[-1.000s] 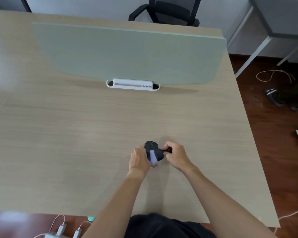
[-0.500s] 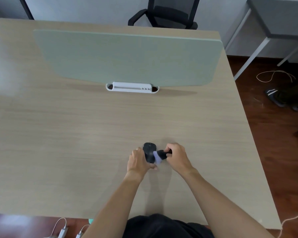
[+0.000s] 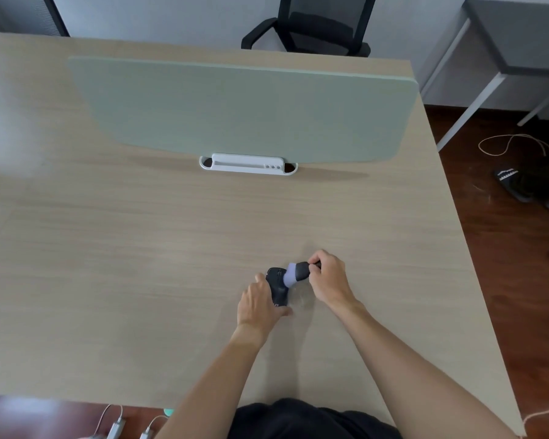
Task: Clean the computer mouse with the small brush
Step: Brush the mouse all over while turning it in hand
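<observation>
A dark computer mouse [image 3: 277,288] lies on the wooden desk [image 3: 140,264] near its front right. My left hand [image 3: 259,304] grips the mouse from the left and rear, covering its near end. My right hand [image 3: 328,278] pinches the black handle of a small brush [image 3: 295,273]. The brush's pale lilac bristles rest on the front right part of the mouse, near the scroll wheel.
A pale green divider panel [image 3: 244,109] stands across the desk's far side in a white holder [image 3: 248,163]. A black office chair [image 3: 311,26] sits behind it. The desk's right edge borders dark floor with a cable [image 3: 514,144] and a shoe [image 3: 509,182].
The brush has travelled from the mouse's rear toward its front end. My right hand moved forward with it. My left hand stays on the mouse.
</observation>
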Action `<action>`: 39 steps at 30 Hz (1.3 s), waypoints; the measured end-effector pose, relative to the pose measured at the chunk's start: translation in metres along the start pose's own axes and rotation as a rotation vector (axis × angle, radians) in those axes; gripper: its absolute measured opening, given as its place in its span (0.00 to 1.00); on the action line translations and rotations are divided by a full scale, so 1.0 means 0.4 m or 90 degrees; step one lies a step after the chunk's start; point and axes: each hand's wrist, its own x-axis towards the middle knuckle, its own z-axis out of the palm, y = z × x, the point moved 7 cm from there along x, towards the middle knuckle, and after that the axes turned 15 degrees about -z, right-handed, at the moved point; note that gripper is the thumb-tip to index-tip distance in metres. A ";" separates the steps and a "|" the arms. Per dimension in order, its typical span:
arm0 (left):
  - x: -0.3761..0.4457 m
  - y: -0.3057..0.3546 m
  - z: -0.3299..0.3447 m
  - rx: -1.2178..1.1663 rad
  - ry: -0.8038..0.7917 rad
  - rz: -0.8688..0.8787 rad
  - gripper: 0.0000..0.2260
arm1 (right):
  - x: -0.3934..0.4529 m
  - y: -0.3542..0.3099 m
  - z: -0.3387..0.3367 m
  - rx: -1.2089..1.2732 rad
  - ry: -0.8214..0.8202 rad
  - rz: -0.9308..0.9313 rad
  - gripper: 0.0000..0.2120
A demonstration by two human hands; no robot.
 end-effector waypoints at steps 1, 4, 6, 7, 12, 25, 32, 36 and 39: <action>0.001 -0.002 -0.001 -0.002 0.010 -0.001 0.31 | 0.014 -0.016 0.001 0.013 -0.006 -0.017 0.07; 0.002 -0.007 -0.004 -0.023 0.036 -0.006 0.28 | 0.052 -0.087 0.031 0.035 -0.096 -0.082 0.07; 0.005 -0.011 -0.005 -0.045 0.031 -0.021 0.27 | 0.072 -0.111 0.067 0.032 -0.192 -0.092 0.08; 0.007 -0.012 -0.005 -0.054 0.024 -0.031 0.26 | 0.082 -0.111 0.081 0.019 -0.226 -0.090 0.09; 0.011 -0.011 -0.003 -0.065 -0.012 -0.070 0.26 | 0.135 -0.069 0.068 -0.148 -0.222 -0.039 0.08; 0.001 -0.017 -0.013 -0.093 -0.047 -0.114 0.23 | 0.109 -0.101 0.080 -0.243 -0.200 -0.063 0.08; -0.006 -0.012 -0.018 -0.102 -0.050 -0.117 0.24 | 0.088 -0.115 0.079 -0.013 -0.210 -0.112 0.08; -0.009 -0.012 -0.020 -0.108 -0.052 -0.118 0.23 | 0.090 -0.083 0.061 -0.178 -0.185 -0.117 0.08; -0.012 -0.011 -0.021 -0.105 -0.048 -0.125 0.24 | 0.099 -0.098 0.044 -0.104 -0.118 -0.112 0.08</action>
